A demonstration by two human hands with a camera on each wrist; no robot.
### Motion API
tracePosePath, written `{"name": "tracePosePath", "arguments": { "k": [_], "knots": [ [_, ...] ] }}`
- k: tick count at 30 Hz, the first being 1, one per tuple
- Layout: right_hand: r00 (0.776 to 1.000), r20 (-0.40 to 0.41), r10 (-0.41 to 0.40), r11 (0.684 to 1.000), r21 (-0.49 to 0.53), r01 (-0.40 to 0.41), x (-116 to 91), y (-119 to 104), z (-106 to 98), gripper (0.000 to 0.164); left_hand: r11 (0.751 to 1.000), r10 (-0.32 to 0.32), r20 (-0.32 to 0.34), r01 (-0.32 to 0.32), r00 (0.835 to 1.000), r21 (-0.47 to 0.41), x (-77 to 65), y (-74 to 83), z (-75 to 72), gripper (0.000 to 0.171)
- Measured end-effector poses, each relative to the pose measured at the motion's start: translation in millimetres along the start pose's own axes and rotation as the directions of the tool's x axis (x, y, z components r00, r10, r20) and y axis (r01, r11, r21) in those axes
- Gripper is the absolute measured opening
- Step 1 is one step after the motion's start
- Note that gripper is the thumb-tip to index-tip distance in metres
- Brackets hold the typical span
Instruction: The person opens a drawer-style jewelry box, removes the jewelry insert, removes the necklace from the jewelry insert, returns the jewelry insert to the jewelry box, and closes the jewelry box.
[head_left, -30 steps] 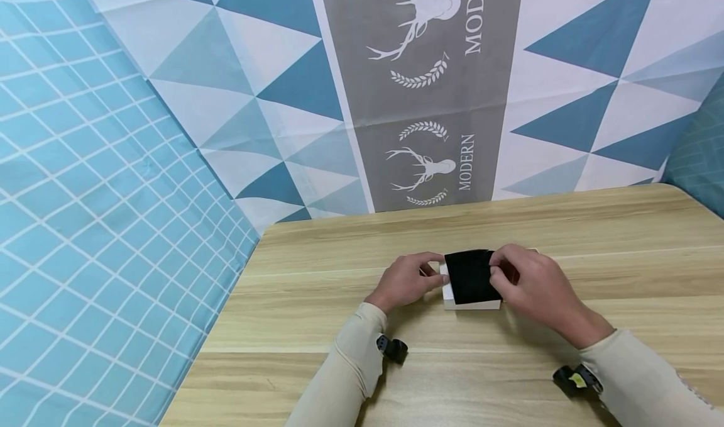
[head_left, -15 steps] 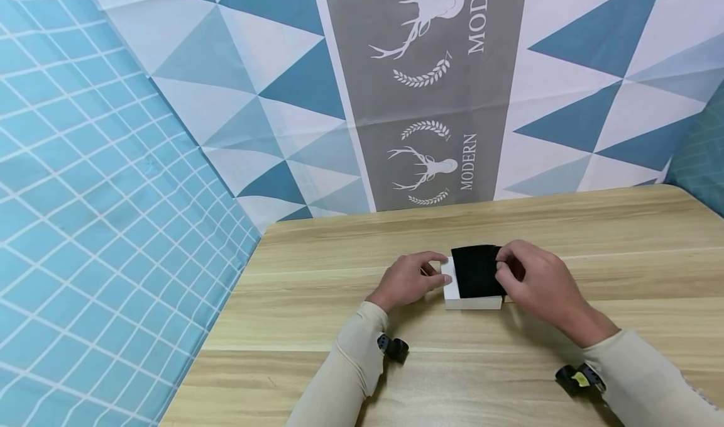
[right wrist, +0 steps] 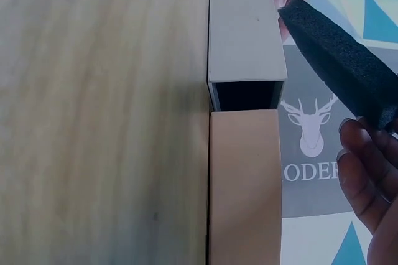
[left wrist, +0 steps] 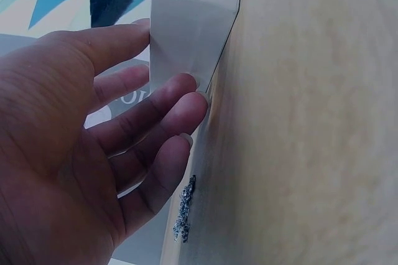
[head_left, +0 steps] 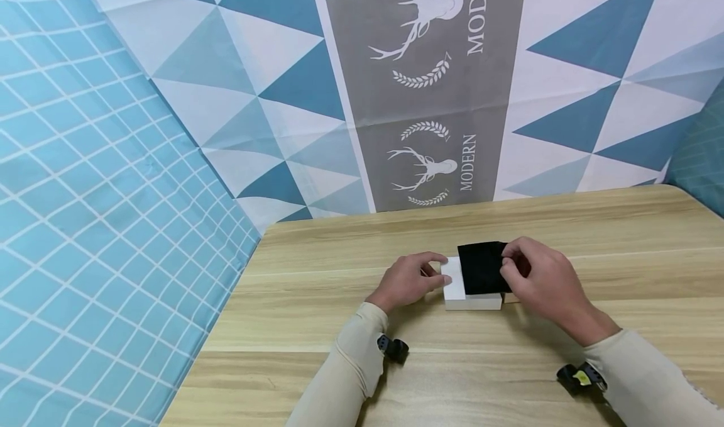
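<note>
A white box (head_left: 454, 282) lies on the wooden table. My left hand (head_left: 408, 279) holds its left end, thumb and index finger at the top edge; in the left wrist view, other fingertips lie against the end face. Above the box, my right hand (head_left: 540, 282) pinches a black foam sheet (head_left: 483, 268) by its right edge. The foam is tilted in the right wrist view, apart from the box. There, the box's right end shows a dark opening, with a brown inner tray (right wrist: 245, 184) lined up beside it. My right hand mostly hides that tray from the head view.
The wooden table (head_left: 317, 326) extends around the box. Behind it hangs a patterned cloth (head_left: 430, 100), and a blue gridded cloth (head_left: 113, 226) covers the left side. A small camera is strapped to each wrist.
My right hand has moved the black foam sheet right and slightly up, exposing more of the white box's top. My left hand stays in place on the box.
</note>
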State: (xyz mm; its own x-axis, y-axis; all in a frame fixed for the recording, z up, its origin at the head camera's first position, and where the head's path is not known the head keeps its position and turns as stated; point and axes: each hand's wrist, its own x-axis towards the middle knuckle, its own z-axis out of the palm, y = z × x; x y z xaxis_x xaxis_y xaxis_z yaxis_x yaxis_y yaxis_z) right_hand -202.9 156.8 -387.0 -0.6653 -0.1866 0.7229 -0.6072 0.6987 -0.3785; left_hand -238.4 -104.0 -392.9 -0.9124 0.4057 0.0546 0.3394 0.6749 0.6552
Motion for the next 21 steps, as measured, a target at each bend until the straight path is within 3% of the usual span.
{"name": "tracePosePath", "arguments": {
  "k": [9, 21],
  "knots": [
    [1.000, -0.011, 0.022, 1.000, 0.008, -0.022, 0.0, 2.4, -1.5, 0.010, 1.000, 0.016, -0.005, -0.016, 1.000, -0.003, 0.1, -2.1, 0.3, 0.037],
    [0.995, -0.026, 0.094, 0.996, 0.002, -0.094, 0.9, 5.5, -5.7, 0.008, 1.000, -0.007, -0.005, 0.007, 1.000, -0.013, 0.7, -1.6, 0.7, 0.037]
  ]
}}
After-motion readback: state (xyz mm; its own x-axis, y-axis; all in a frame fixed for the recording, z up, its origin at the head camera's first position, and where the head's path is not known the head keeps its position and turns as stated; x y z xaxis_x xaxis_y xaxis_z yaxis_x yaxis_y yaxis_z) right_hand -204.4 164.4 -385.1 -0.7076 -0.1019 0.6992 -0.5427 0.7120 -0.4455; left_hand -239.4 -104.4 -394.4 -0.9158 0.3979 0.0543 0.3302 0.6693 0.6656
